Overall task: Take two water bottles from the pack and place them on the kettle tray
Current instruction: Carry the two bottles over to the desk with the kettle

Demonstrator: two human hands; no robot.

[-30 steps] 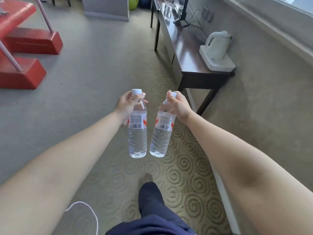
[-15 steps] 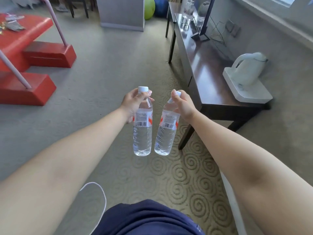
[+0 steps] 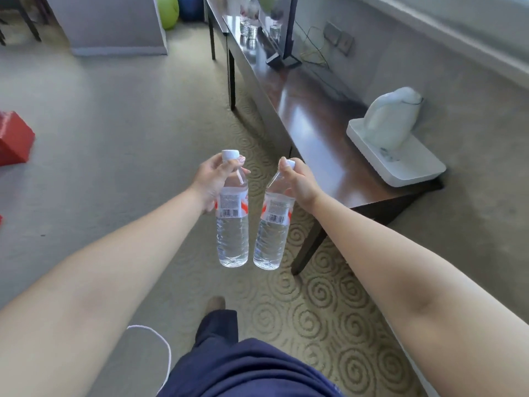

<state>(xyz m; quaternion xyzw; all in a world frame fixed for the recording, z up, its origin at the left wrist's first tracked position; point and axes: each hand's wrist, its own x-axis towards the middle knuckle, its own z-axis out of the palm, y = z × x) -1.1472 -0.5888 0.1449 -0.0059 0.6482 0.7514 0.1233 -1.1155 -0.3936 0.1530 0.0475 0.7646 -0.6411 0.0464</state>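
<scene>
My left hand (image 3: 211, 181) grips the neck of a clear water bottle (image 3: 232, 233) with a white cap and a red-and-white label; it hangs upright over the carpet. My right hand (image 3: 297, 184) holds a second, matching water bottle (image 3: 270, 239) by its neck, tilted slightly. The two bottles hang side by side, almost touching at the bottom. The white kettle tray (image 3: 406, 167) lies on the near end of a dark wooden table (image 3: 309, 124), to the right of my hands. A white kettle (image 3: 392, 118) stands on the tray's far part.
A monitor stand (image 3: 283, 58), cables and several glasses sit farther along the table by the wall. A red block (image 3: 13, 138) is on the carpet at left. A grey cabinet (image 3: 114, 24) and a green ball (image 3: 169, 10) lie beyond. My leg and foot (image 3: 217, 325) show below.
I have walked closer to the table; the tray and kettle appear nearer and lower right. Both hands keep the same hold on the bottles.
</scene>
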